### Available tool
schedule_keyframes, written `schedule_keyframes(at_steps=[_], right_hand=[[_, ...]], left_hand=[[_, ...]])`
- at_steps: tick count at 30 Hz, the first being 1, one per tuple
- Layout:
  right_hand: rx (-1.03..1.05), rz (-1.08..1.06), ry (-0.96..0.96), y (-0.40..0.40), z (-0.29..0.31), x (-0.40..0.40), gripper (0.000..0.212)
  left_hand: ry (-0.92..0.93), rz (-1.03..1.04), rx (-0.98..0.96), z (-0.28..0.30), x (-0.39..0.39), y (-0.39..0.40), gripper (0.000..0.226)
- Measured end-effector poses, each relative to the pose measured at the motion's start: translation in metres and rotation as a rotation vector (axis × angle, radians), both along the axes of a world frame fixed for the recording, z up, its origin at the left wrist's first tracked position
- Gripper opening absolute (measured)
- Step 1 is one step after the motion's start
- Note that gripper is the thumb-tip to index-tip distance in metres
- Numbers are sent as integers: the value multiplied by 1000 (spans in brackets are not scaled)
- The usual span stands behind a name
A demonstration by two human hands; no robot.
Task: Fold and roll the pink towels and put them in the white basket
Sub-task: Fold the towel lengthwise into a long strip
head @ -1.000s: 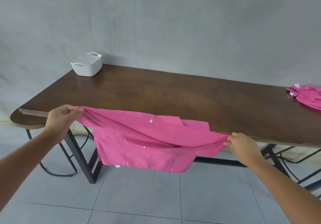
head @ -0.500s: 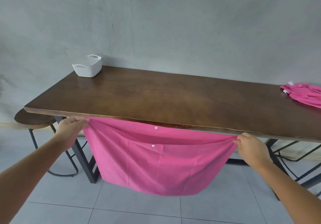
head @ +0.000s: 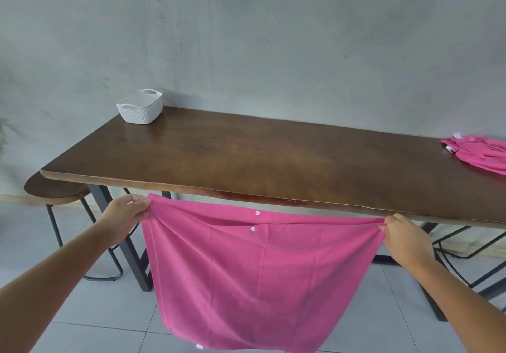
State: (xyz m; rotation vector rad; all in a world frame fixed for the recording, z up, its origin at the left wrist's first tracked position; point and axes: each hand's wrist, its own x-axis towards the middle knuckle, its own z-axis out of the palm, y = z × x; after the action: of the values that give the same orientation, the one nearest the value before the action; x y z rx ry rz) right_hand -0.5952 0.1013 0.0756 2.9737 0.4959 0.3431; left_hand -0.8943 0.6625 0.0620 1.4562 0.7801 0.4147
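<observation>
Held towel: pink towel (head: 262, 278), thin smooth cloth with faint vertical creases and two white snap buttons near the top hem; it hangs flat between your hands, below the table's front edge.
Left hand (head: 124, 214): your fingers are pinched closed on the top left corner.
Right hand (head: 405, 236): your fingers are clamped on the top right corner, hem pulled taut.
Basket: white basket (head: 140, 106), woven-look plastic, rounded rectangle with two handle slots; well beyond your left hand, at the far left corner.
Second towel: crumpled pink pile (head: 482, 154), beyond your right hand.
Surface: dark wooden table (head: 260, 161), glossy, uneven front edge.
</observation>
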Motion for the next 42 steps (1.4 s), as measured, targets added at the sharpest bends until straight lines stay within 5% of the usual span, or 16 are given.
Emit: schedule_keyframes(at_steps=[11, 15, 20, 25, 35, 42], right_hand=[[-25, 17, 135, 7, 1, -1, 20], [-99, 65, 156, 11, -3, 2, 41], [183, 103, 172, 17, -7, 8, 53], [384, 58, 130, 27, -5, 14, 31], [387, -8, 131, 54, -9, 35, 39], [472, -28, 115, 74, -10, 40, 38]], left_hand=[[-61, 75, 35, -6, 6, 5, 10], [-167, 86, 36, -6, 13, 9, 12], [-231, 113, 93, -6, 24, 26, 12], [-148, -10, 289, -3, 38, 55, 10], [-96, -74, 361, 0, 66, 83, 7], [-139, -47, 209, -15, 77, 105, 10]])
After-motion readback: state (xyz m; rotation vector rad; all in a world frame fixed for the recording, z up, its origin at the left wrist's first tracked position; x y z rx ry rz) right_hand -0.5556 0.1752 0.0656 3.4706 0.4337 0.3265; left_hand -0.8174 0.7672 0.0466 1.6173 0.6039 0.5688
